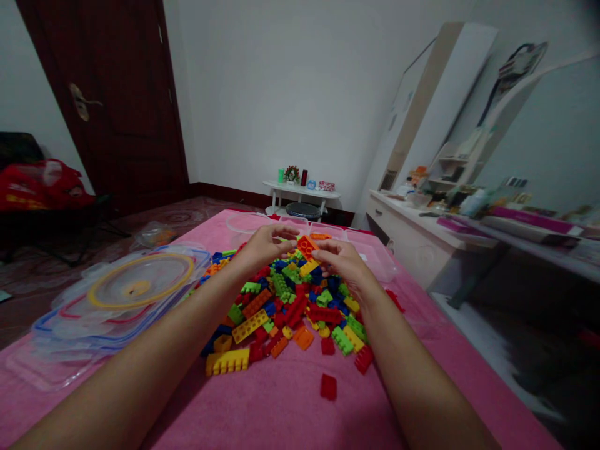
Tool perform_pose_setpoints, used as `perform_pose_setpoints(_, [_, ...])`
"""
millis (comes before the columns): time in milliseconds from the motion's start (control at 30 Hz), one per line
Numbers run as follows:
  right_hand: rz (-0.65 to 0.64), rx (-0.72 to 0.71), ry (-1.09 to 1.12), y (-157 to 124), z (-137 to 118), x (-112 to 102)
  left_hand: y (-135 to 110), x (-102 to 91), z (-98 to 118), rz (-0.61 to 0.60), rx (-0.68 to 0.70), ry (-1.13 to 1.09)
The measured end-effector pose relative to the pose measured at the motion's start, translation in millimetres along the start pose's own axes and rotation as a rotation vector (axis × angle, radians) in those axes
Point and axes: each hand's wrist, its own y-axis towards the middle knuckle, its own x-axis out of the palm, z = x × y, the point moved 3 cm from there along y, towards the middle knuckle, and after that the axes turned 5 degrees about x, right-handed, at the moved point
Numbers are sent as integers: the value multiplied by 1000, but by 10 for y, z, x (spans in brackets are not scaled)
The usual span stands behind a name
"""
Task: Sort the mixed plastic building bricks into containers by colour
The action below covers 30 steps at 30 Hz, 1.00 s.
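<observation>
An orange building brick (307, 247) with studs is raised over a big heap of toy bricks (290, 287), its right end pinched in the fingers of my right hand (344, 259). My left hand (269, 245) is at the brick's left side, fingers stretched out and a little apart; whether a fingertip touches the brick I cannot tell. Red, blue, green, yellow and orange pieces make up the heap. Toward me, a long yellow brick (228, 362) lies at its front left, and a single red brick (329, 387) lies apart on the pink cloth (276, 412).
Stacked clear lids (140, 281) with coloured rims lie to the left. Clear plastic containers (375, 259) stand behind and right of the heap. A white dresser (412, 231) stands at the right. Farther back are a small white table (302, 189) and a dark door (107, 94).
</observation>
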Motion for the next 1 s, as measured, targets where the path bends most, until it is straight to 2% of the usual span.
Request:
perform_pose_setpoints(233, [16, 127, -204, 26, 16, -295, 55, -102, -111, 65, 3, 125])
perform_pose_setpoints(400, [110, 209, -171, 16, 41, -547, 94, -124, -236, 32, 36, 250])
perform_pose_setpoints(500, [98, 217, -149, 14, 59, -635, 104, -115, -303, 15, 60, 323])
perform_pose_setpoints(667, [6, 253, -254, -4, 75, -676, 112, -90, -379, 2, 56, 347])
perform_pose_setpoints(900, [36, 256, -333, 68, 186, -677, 126, -90, -436, -24, 68, 354])
perform_pose_setpoints(1000, [8, 280, -343, 112, 253, -680, 130, -99, -458, -20, 78, 390])
